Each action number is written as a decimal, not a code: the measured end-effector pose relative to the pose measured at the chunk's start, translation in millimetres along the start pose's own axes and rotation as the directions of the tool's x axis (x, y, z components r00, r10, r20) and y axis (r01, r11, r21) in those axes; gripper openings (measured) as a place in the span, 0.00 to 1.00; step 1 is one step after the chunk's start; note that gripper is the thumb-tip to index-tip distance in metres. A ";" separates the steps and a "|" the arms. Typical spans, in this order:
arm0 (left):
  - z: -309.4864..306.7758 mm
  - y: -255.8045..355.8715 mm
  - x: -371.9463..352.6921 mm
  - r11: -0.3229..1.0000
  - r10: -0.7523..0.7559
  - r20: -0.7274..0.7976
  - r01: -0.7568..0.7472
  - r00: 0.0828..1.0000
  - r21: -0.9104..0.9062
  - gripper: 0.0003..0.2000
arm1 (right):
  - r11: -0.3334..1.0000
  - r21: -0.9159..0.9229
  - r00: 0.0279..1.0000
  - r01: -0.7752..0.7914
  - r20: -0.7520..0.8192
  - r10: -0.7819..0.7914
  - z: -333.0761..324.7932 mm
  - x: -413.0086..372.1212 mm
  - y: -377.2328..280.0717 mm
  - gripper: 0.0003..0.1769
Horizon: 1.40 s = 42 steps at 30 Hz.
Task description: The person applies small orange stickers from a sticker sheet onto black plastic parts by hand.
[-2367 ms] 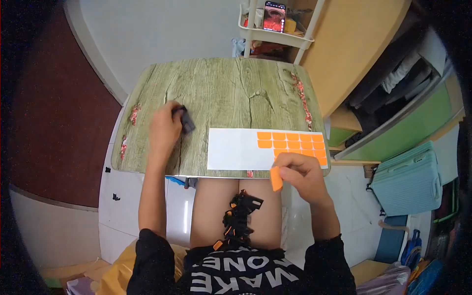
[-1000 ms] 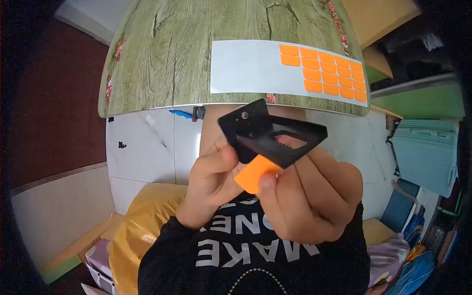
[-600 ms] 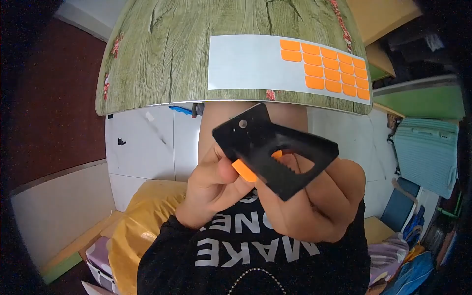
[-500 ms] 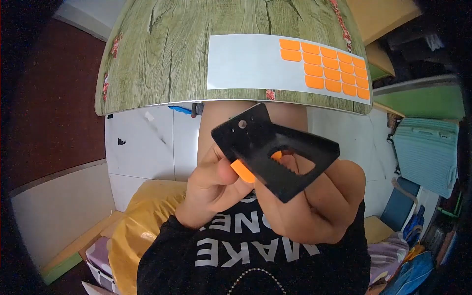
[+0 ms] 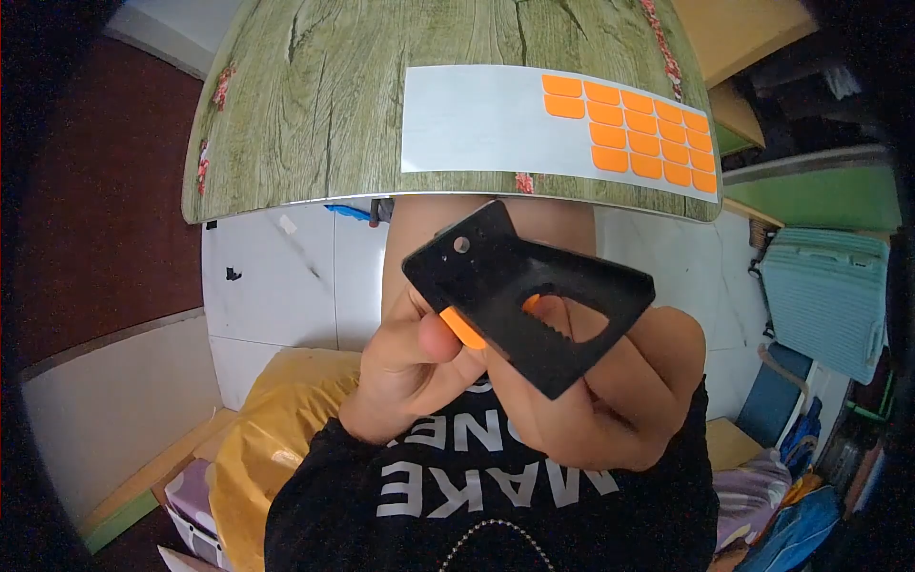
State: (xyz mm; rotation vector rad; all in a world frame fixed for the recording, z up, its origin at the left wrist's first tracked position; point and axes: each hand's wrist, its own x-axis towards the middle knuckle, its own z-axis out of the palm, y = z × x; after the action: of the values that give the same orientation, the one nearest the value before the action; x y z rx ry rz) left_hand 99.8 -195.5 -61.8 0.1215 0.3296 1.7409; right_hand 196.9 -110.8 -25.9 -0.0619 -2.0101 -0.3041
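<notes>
Over my lap I hold a black bent plate (image 5: 486, 291) with a hole near one end and a cutout that has a toothed edge. The fingers of my right hand (image 5: 620, 410) are closed around the plate from below and behind. My left hand (image 5: 405, 357) is pinched at the near left edge, its thumb against an orange sticker (image 5: 463, 328) that lies along that edge. A bit of orange also shows inside the cutout, beside a fingertip. The plate hides several fingertips of both hands.
A white sheet (image 5: 496, 119) with several orange stickers (image 5: 644, 124) lies on the wood-patterned table (image 5: 305, 114) ahead. A yellow bag (image 5: 276, 419) is at my left. To the right stands a pale green suitcase (image 5: 824, 296).
The black plate has shifted slightly left, and both hands have moved a little with it. The orange sticker at its edge has moved along too.
</notes>
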 end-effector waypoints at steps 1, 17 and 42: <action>-3.1 3.2 1.9 0.999 -0.043 0.061 0.043 0.997 -0.013 0.16 | 1.000 0.006 1.000 -0.031 0.004 0.031 0.1 -0.1 -0.4 0.14; -11.9 17.3 14.5 0.966 -0.206 0.226 0.235 0.952 -0.107 0.25 | 0.977 0.077 0.976 -0.198 -0.075 0.204 16.1 0.6 0.7 0.14; -123.8 8.2 -7.6 -0.142 0.001 0.514 -0.508 0.858 0.849 0.28 | 0.849 -0.089 0.617 -0.520 0.649 0.446 44.0 -113.4 -19.4 0.35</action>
State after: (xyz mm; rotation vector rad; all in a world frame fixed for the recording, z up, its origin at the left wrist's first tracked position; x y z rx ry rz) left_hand 61.0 -223.1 -176.7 1.7992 1.4407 1.3563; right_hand 205.4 -108.7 -148.8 -0.7337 -2.5920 0.2266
